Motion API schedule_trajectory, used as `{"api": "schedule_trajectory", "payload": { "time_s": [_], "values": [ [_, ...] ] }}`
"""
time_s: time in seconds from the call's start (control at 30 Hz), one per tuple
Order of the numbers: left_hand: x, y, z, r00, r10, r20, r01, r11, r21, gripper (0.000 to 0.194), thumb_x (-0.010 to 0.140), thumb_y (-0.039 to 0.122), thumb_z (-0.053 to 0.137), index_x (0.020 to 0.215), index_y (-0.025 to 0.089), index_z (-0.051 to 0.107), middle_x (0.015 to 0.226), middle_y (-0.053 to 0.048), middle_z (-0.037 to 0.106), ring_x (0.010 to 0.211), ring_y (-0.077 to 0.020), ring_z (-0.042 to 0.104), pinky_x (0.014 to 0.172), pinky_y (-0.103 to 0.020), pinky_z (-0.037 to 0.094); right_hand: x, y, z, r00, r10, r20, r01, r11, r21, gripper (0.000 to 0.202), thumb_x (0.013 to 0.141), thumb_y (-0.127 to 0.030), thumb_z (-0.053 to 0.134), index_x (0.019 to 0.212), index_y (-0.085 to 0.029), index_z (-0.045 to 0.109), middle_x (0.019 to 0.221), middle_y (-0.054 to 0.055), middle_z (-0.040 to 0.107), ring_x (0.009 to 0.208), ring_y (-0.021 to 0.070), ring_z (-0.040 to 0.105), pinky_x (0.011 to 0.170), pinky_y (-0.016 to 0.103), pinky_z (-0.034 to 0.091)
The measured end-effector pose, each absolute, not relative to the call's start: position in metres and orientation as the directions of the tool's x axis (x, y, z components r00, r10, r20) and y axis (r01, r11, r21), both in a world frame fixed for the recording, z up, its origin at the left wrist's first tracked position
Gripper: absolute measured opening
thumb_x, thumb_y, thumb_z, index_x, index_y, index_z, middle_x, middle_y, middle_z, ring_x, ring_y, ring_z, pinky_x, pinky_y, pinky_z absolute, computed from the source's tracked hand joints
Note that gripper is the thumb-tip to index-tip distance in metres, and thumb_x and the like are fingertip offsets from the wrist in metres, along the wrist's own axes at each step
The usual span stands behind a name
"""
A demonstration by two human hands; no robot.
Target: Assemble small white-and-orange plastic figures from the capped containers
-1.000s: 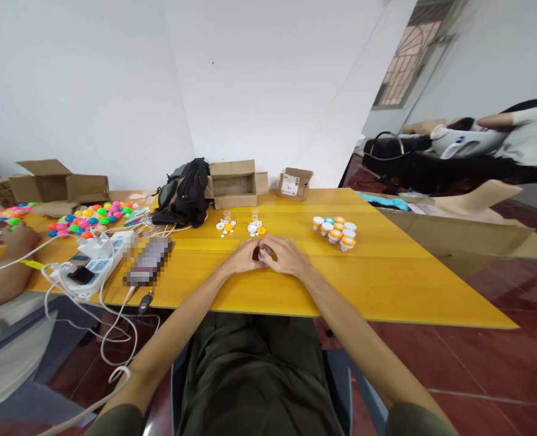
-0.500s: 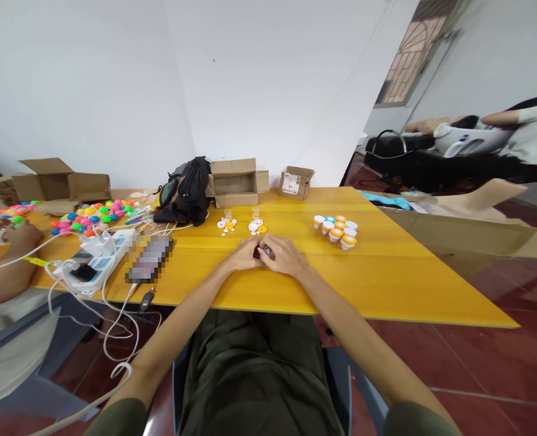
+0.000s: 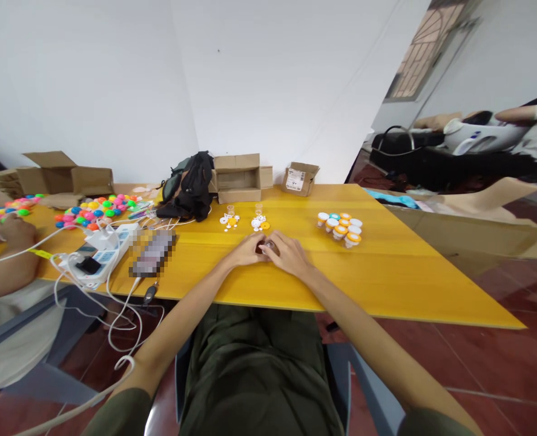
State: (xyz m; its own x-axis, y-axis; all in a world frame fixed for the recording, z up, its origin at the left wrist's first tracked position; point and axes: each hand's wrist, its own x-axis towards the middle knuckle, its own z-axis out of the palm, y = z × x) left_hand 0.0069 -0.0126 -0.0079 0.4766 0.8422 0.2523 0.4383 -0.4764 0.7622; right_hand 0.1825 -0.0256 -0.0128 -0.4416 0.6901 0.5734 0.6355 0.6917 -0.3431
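Both my hands meet over the table close to its front edge. My left hand (image 3: pixel 249 251) is curled, fingers closed around one side of a small clear container (image 3: pixel 269 247). From the other side, my right hand (image 3: pixel 289 252) closes on the same piece, its thumb across the front. Most of the container is hidden by my fingers. Just beyond the hands lie two small groups of white and orange discs (image 3: pixel 264 226) and dice (image 3: pixel 230 217). A clear cup (image 3: pixel 258 209) stands behind the right group, and another clear cup (image 3: pixel 230 209) behind the left.
Several lidded small jars (image 3: pixel 339 231) stand together at right on the yellow table (image 3: pixel 386 278). At left are a power strip (image 3: pixel 100 266) with cables, a phone (image 3: pixel 154 253), colourful balls (image 3: pixel 96 209) and another person's arm (image 3: pixel 16 254). A black bag (image 3: pixel 189 188) and cardboard boxes (image 3: pixel 238 195) line the wall.
The view has shifted slightly, so the tabletop things appear a little further right and higher. My hands stay together around the small clear container, with only slight finger movement.
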Motion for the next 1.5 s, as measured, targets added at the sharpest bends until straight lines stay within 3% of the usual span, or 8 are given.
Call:
{"api": "schedule_trajectory", "payload": {
  "time_s": [0.13, 0.37, 0.63, 0.77, 0.93, 1.5],
  "values": [
    [0.007, -0.013, -0.007, 0.484, 0.836, 0.258, 0.400, -0.473, 0.785, 0.024, 0.068, 0.029, 0.072, 0.085, 0.018, 0.060, 0.086, -0.001, 0.062, 0.081, -0.0184, 0.057, 0.077, -0.030, 0.050, 0.182, -0.028, -0.009, -0.499, 0.644, 0.580, 0.581, 0.745, -0.327, 0.016, 0.097, -0.030, 0.049, 0.098, -0.025, 0.064, 0.100, 0.008, 0.070, 0.090, 0.0236, 0.065, 0.077, 0.034, 0.048],
    [0.007, -0.010, -0.010, 0.483, 0.837, 0.257, 0.385, -0.467, 0.796, 0.029, 0.065, 0.025, 0.070, 0.093, 0.017, 0.063, 0.089, -0.002, 0.064, 0.085, -0.0198, 0.059, 0.078, -0.031, 0.051, 0.179, -0.022, -0.013, -0.388, 0.715, 0.582, 0.632, 0.666, -0.397, 0.016, 0.089, -0.040, 0.064, 0.095, -0.026, 0.061, 0.093, 0.008, 0.069, 0.090, 0.0269, 0.065, 0.078, 0.037, 0.051],
    [0.009, -0.011, -0.008, 0.496, 0.823, 0.278, 0.358, -0.485, 0.798, 0.026, 0.067, 0.022, 0.070, 0.092, 0.017, 0.063, 0.092, -0.002, 0.065, 0.087, -0.0200, 0.060, 0.081, -0.031, 0.051, 0.181, -0.024, -0.011, -0.469, 0.647, 0.601, 0.520, 0.753, -0.404, 0.011, 0.091, -0.024, 0.054, 0.100, -0.026, 0.060, 0.100, 0.007, 0.070, 0.094, 0.0247, 0.065, 0.085, 0.038, 0.051],
    [0.010, -0.010, -0.007, 0.490, 0.827, 0.274, 0.354, -0.477, 0.805, 0.031, 0.067, 0.021, 0.069, 0.097, 0.016, 0.063, 0.094, -0.003, 0.066, 0.088, -0.0201, 0.060, 0.082, -0.032, 0.051, 0.179, -0.022, -0.012, -0.417, 0.668, 0.617, 0.560, 0.723, -0.405, 0.013, 0.089, -0.030, 0.060, 0.101, -0.026, 0.060, 0.101, 0.008, 0.069, 0.096, 0.0265, 0.064, 0.086, 0.039, 0.052],
    [0.009, -0.008, -0.009, 0.447, 0.853, 0.270, 0.409, -0.463, 0.787, 0.021, 0.067, 0.025, 0.070, 0.082, 0.017, 0.059, 0.081, 0.000, 0.060, 0.077, -0.0171, 0.056, 0.074, -0.029, 0.048, 0.179, -0.018, -0.015, -0.356, 0.722, 0.593, 0.588, 0.666, -0.458, 0.013, 0.089, -0.037, 0.063, 0.093, -0.026, 0.059, 0.090, 0.006, 0.068, 0.085, 0.0249, 0.065, 0.079, 0.037, 0.052],
    [0.011, -0.009, -0.005, 0.391, 0.870, 0.301, 0.396, -0.454, 0.798, 0.023, 0.071, 0.028, 0.075, 0.087, 0.017, 0.062, 0.086, -0.002, 0.063, 0.084, -0.0198, 0.060, 0.081, -0.032, 0.050, 0.183, -0.014, -0.012, -0.440, 0.639, 0.631, 0.407, 0.768, -0.494, 0.018, 0.097, -0.028, 0.051, 0.106, -0.026, 0.067, 0.106, 0.008, 0.071, 0.100, 0.0248, 0.065, 0.091, 0.040, 0.052]
  ]
}}
